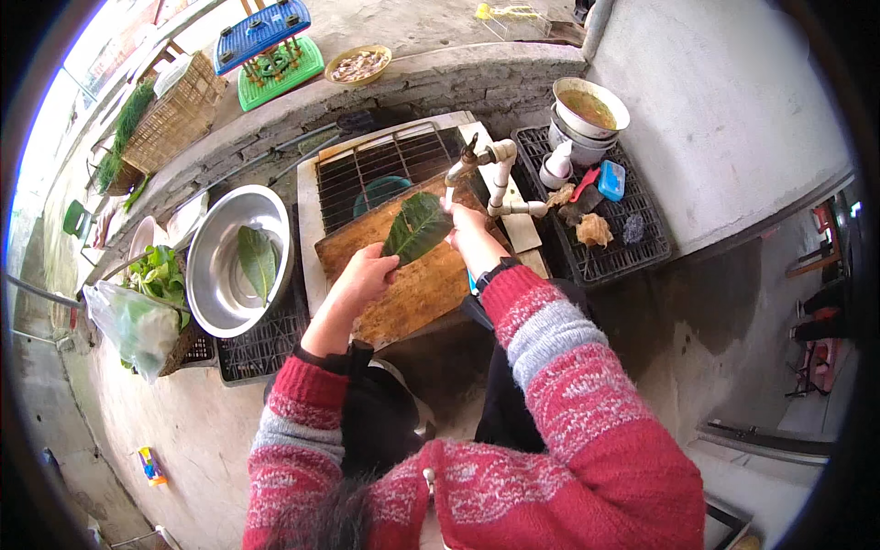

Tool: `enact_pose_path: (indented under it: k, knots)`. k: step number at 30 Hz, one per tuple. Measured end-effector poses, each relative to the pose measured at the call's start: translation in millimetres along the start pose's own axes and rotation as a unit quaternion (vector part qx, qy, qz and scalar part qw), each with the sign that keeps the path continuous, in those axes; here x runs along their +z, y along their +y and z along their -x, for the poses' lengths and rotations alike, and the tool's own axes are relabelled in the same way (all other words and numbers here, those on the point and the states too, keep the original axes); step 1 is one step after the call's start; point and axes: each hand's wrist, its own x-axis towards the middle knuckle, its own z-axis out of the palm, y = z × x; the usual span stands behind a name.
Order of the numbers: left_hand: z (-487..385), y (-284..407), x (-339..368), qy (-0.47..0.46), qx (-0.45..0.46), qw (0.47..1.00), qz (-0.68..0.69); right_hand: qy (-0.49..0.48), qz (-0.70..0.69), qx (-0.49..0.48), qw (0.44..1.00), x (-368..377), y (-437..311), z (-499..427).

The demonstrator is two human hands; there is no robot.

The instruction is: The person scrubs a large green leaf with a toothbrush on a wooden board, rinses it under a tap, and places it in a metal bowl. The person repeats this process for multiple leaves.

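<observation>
A large dark green leaf [419, 227] is stretched between my two hands above a stained wooden board [405, 302]. My left hand [368, 271] pinches its lower left end. At the opposite end, my right hand [465, 223] grips it beneath the spout of a water tap [462, 165]. The tap's mouth is close to my right fingers; whether water runs is hard to make out. The board lies slanted over a metal grate [385, 165] on the sink's pale rim [307, 199]. To the left, a steel basin [201, 275] holds another green leaf [257, 260].
Right of the tap, a black plastic crate [591, 265] bears stacked bowls [584, 141], a white bottle [560, 159], a blue soap box [611, 180] and scrubbers [594, 230]. A plastic bag [134, 323] and leafy greens [158, 275] sit left of the basin. A low brick wall [440, 86] runs behind.
</observation>
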Motion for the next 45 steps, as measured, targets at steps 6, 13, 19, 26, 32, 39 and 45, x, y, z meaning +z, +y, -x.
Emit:
enact_pose_path:
  k: [6, 13, 19, 26, 32, 39, 45]
  knots:
    - [3.2, 5.7, -10.1, 0.09, 0.103, 0.946, -0.292, -0.004, 0.481, -0.347, 0.805, 11.4, -1.7, 8.9]
    - [13.8, 16.5, -35.1, 0.084, 0.144, 0.926, -0.338, -0.118, 0.388, -0.107, 0.908, 18.5, -24.5, -15.3]
    - [11.5, 20.6, -69.0, 0.074, 0.066, 0.955, -0.28, -0.143, 0.323, -0.067, 0.933, 20.2, -35.2, -15.3]
    - [1.4, 18.9, -92.3, 0.064, -0.005, 0.973, -0.222, -0.134, 0.466, -0.198, 0.852, 14.7, -21.9, -30.8]
    - [-22.2, 6.9, -59.7, 0.106, 0.155, 0.94, -0.284, -0.186, 0.273, -0.152, 0.932, -6.0, -28.6, -36.6]
    - [-94.7, -14.4, 40.8, 0.147, 0.205, 0.949, -0.189, -0.248, 0.157, -0.047, 0.955, -27.3, -46.0, 22.5]
    - [-135.1, 0.1, 85.5, 0.041, 0.139, 0.968, 0.202, -0.328, 0.088, -0.048, 0.939, -42.9, -48.5, 41.3]
